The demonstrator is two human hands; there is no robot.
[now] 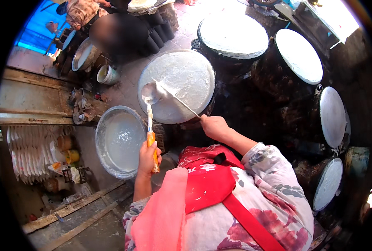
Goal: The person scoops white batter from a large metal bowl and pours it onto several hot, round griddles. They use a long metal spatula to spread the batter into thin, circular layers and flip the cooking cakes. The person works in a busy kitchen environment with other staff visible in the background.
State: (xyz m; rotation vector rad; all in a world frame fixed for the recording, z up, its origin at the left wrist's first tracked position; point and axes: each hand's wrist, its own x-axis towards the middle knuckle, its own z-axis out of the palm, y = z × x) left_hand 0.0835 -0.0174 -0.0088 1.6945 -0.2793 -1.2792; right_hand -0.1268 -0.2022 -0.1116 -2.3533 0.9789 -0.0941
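Note:
My left hand (147,159) is closed around the orange handle of a ladle (151,93). The ladle's batter-smeared bowl is over the left part of a round griddle (190,100), whose surface is coated in pale batter. In my right hand (214,127) is a thin stick (182,102), gripped at its near end. It slants up and left across the griddle, its far end close to the ladle. A wide metal basin (100,154) of pale, runny batter (121,136) stands left of my left hand.
More round griddles with white tops curve around the right: one far (234,35), others (299,55) (333,117) (328,184) nearer. Dark, sooty stove parts lie between them. At far left are a white bucket (107,75), another basin (82,56) and a person (82,12).

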